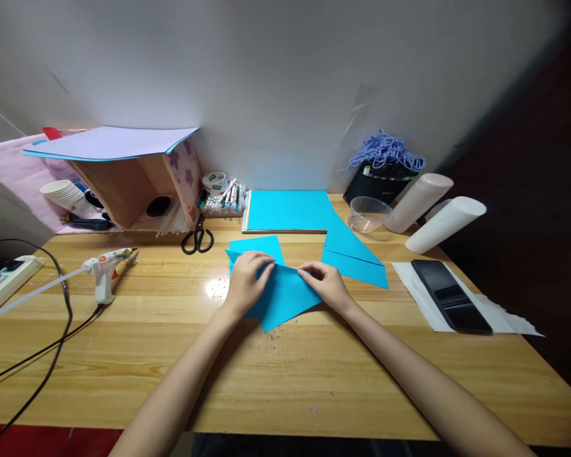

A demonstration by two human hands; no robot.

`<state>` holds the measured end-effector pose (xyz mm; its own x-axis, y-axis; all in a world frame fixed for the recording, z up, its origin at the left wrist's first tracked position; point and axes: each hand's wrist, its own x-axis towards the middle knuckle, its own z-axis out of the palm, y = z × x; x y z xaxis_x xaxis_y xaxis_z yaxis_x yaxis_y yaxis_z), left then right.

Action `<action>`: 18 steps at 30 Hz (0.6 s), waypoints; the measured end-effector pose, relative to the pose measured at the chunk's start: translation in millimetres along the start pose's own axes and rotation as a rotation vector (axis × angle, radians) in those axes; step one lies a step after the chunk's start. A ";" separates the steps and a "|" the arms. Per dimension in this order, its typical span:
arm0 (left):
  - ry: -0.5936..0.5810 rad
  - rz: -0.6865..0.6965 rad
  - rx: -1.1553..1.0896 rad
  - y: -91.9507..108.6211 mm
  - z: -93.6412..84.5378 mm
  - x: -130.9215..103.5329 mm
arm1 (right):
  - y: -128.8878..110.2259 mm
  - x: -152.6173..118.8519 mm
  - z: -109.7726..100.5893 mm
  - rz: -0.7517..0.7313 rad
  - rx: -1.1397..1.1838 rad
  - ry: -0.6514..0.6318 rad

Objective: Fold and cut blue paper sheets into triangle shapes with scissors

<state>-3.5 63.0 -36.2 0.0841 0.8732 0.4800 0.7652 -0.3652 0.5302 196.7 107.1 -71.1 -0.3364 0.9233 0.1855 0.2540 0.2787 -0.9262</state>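
Both my hands hold one blue paper sheet (285, 295) by its far edge, above the wooden table. My left hand (250, 279) is closed on its left part, thumb and fingers at the upper edge. At the right part of that edge my right hand (326, 284) pinches the paper between thumb and fingertips. A smaller blue paper piece (259, 244) lies just behind, partly hidden by the held sheet and my left hand. To the right of my right hand rests another blue piece (354, 257) with a dark line across it.
A stack of blue sheets (288, 209) lies by the wall. Scissors (198, 240), a glue gun (105, 273) with its cord, and an open box (128, 190) are on the left. At right are a clear bowl (368, 214), white rolls (447, 223) and a phone (450, 295).
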 end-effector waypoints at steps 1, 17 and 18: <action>-0.048 0.036 0.001 4.6 3.2 -2.0 | -2.8 -2.6 1.8 -0.030 -0.022 -0.005; -0.085 0.049 0.066 19.7 14.4 -9.7 | -15.8 -10.6 4.3 -0.140 -0.178 0.032; -0.079 0.040 0.068 19.3 14.0 -9.6 | -15.5 -10.1 3.3 -0.131 -0.180 0.041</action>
<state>19.4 52.0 -40.4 0.1637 0.8820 0.4419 0.8017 -0.3800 0.4614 193.2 92.6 -59.7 -0.3413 0.8850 0.3166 0.3695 0.4361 -0.8205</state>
